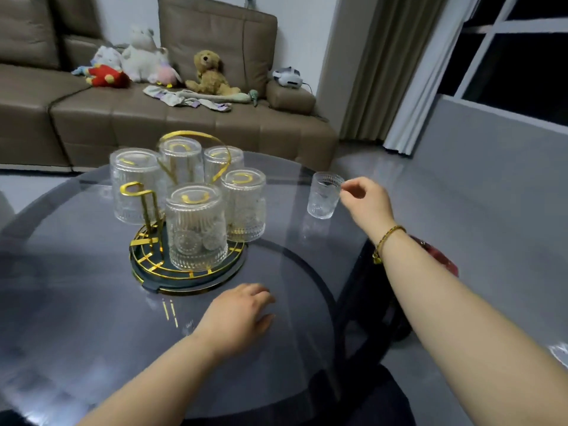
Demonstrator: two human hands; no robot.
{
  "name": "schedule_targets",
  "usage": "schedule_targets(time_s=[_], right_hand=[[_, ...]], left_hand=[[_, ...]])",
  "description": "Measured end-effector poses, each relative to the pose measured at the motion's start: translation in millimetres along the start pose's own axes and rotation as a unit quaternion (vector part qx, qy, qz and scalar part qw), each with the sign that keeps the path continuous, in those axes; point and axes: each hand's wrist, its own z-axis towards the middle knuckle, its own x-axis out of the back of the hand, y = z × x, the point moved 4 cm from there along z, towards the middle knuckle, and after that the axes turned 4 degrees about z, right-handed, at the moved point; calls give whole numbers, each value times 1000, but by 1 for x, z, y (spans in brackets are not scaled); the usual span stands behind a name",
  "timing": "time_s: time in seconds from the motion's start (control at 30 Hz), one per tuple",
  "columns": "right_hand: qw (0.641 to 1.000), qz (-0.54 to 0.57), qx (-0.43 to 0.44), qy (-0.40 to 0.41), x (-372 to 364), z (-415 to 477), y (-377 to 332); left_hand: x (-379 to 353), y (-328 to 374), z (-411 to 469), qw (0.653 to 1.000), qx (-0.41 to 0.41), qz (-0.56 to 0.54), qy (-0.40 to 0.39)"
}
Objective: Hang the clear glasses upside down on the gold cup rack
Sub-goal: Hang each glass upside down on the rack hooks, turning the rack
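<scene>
The gold cup rack stands on a dark round tray on the left half of the glass table. Several clear ribbed glasses hang upside down on its pegs, the nearest at the front. One gold peg at the front left is bare. A single clear glass stands upright on the table to the right of the rack. My right hand pinches its rim with thumb and forefinger. Palm down, my left hand rests on the table just in front of the tray and holds nothing.
The round smoked-glass table ends close to the right of the upright glass. Behind it a brown sofa holds soft toys. A curtain and a window are at the right, with grey floor below.
</scene>
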Motion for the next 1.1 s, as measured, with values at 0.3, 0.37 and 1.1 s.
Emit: schedule_targets(time_s=[0.3, 0.37, 1.1], right_hand=[[987, 53, -143, -45, -50, 32, 110], [987, 62, -143, -32, -67, 45, 118], [987, 87, -134, -19, -77, 75, 125]], left_hand=[[-27, 0, 24, 996, 76, 48, -22], [-30, -3, 27, 995, 73, 64, -5], [-30, -8, 27, 992, 76, 98, -5]])
